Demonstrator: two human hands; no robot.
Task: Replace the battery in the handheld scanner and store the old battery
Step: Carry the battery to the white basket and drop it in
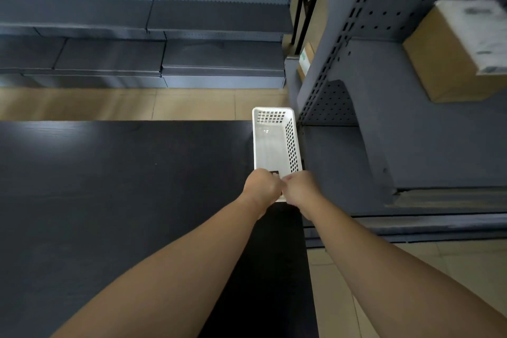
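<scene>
Head view looks down on a dark tabletop (109, 200) that fills the lower left of the scene, with grey perforated metal shelving (384, 90) rising just beyond its right edge and more grey shelves past its far edge, across a strip of tan floor. On the shelving to the right of the tabletop sits a cardboard box (450, 63) with a white label (blurred, unreadable). A white perforated plastic basket (274, 143) lies lengthwise at the tabletop's far right corner, its visible floor bare. Both bare forearms reach to the basket's near end. Left hand (262, 186) and right hand (300, 189) are curled and pressed together there over the near rim, with a small dark object (274, 173) peeking out between them; whether it is the battery or the scanner cannot be told, nor which hand grips it.
</scene>
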